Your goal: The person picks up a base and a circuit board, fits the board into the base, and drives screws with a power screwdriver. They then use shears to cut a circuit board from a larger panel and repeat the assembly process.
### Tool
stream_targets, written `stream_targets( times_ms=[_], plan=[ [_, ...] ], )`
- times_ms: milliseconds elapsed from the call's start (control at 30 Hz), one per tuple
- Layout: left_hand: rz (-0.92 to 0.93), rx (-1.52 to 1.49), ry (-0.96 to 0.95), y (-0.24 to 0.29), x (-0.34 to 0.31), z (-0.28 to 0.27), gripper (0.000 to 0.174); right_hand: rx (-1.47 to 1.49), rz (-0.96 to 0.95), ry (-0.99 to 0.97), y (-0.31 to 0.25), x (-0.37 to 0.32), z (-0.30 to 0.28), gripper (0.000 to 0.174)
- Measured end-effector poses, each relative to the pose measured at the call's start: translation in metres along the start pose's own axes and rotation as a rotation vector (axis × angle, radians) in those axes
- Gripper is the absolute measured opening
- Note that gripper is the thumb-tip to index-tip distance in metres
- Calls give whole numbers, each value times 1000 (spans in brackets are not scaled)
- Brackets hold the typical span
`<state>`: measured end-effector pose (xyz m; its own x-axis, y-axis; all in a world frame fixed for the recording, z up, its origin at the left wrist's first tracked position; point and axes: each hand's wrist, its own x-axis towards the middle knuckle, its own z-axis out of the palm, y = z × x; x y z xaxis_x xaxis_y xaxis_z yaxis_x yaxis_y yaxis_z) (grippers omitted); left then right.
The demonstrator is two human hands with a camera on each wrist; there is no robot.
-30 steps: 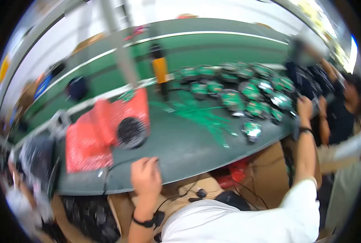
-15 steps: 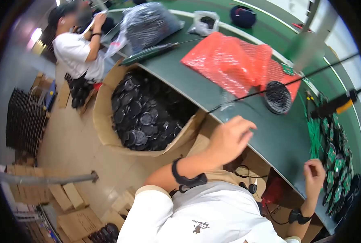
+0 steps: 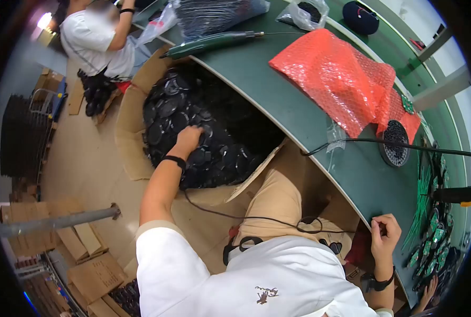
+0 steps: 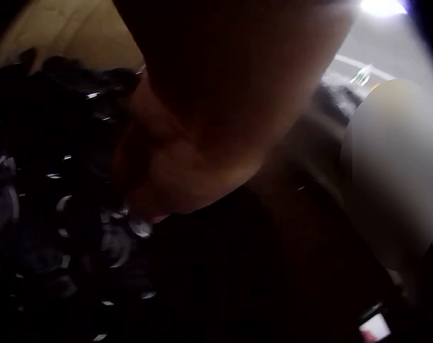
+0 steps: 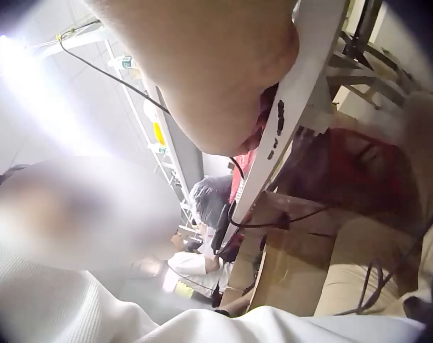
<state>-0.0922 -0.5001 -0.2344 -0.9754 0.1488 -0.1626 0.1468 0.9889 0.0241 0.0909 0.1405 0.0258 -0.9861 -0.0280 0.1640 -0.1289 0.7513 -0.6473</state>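
Observation:
My left hand [image 3: 189, 138] reaches down into a large cardboard box [image 3: 130, 124] filled with black round parts [image 3: 167, 105], its fingers among them; whether they grip one cannot be made out. In the dark left wrist view the same hand [image 4: 180, 168] is beside the glinting black parts [image 4: 31, 243], with its fingertips hidden. My right hand [image 3: 385, 235], fingers loosely curled and holding nothing, rests at the front edge of the green table [image 3: 267, 90]. The right wrist view shows this hand [image 5: 223, 78] over the pale table edge [image 5: 291, 107].
Red bubble wrap [image 3: 330, 79], a dish of small dark pieces [image 3: 395, 145], a green tool [image 3: 214, 43] and a black cable [image 3: 378, 140] lie on the table. Green circuit boards [image 3: 436, 232] are piled at the right. A person in white [image 3: 90, 42] is at the upper left.
The view has swung left. My left hand has moved from over the table's edge down into the box of black parts. My right hand has come to the table's front edge.

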Motion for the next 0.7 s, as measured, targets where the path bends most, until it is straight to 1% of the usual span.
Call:
stream_targets(
  times_ms=[33,100,133,167,233,267,333,367,433,467,533,567,600,633,700],
  plan=[
    [21,-13,2,8,5,-1,26,5,-13,12,0,-1,0,8],
    [-18,177,-189,20,9,-3,41,-17,-15,20,-5,0,0,8],
    [60,221,-38,17,6,4,24,-23,-3,22,-5,0,1,8],
    [60,214,-37,14,7,5,24,-25,6,22,-4,1,2,8],
    [212,271,-36,11,6,-3,28,-29,6,28,-5,2,4,8],
    [209,268,-34,12,6,-4,28,-33,3,35,-6,2,5,8],
    [132,277,-127,15,5,-7,43,-40,-2,43,-7,3,6,8],
    [132,275,-123,17,3,-10,43,-40,-16,47,-7,3,6,8],
    [42,84,-258,23,0,-18,58,-45,-32,59,-6,3,6,8],
    [49,83,-250,29,4,-20,58,-33,-38,59,-5,3,6,8],
    [-145,-188,-405,46,15,-20,59,-26,-50,59,-4,4,6,8],
    [-132,-190,-396,55,23,-12,59,-35,-49,71,-5,4,6,8],
    [-133,-350,-466,65,33,5,62,-25,-51,60,-6,5,6,8],
    [-124,-509,-535,81,44,9,65,-19,-52,53,-7,5,6,8],
    [-167,-437,-674,121,63,9,69,-18,-52,34,-8,6,3,7]
  ],
)
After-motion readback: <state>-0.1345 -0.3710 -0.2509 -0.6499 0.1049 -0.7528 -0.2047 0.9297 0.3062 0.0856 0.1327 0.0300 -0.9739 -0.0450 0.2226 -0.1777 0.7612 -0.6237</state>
